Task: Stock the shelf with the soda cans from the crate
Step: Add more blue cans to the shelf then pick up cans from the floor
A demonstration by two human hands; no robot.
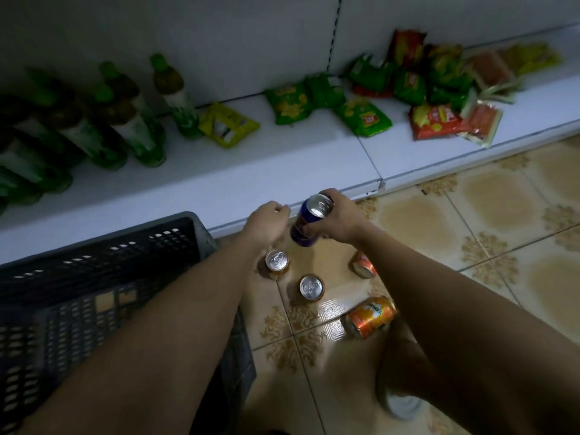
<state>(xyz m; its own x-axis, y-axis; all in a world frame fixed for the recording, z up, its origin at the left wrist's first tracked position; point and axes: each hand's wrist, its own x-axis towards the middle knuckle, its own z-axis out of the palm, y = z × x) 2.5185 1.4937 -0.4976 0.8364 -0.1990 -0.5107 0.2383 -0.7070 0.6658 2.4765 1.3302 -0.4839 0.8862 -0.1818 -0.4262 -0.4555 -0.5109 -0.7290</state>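
- Both hands are working above the floor just before the shelf (282, 171): your right hand (340, 216) is gripping the blue can (309, 224) around its upper wall, fingers curled at the rim; your left hand (266, 219) is hovering beside it with fingers curled, holding nothing visible.
- Four orange cans are waiting on the tiled floor (502, 215): two upright (277, 261) (311, 287), two lying on their sides (363, 265) (370, 317).
- The dark perforated plastic crate (103, 277) is sitting at your left and appears emptied.
- You are handling a smooth, rigid metal cylinder, probably full and moderately heavy; thin walls may dent, so grip mid-body.
- Green bottles (131, 127) and crinkly snack packets (288, 103) are occupying the white shelf.
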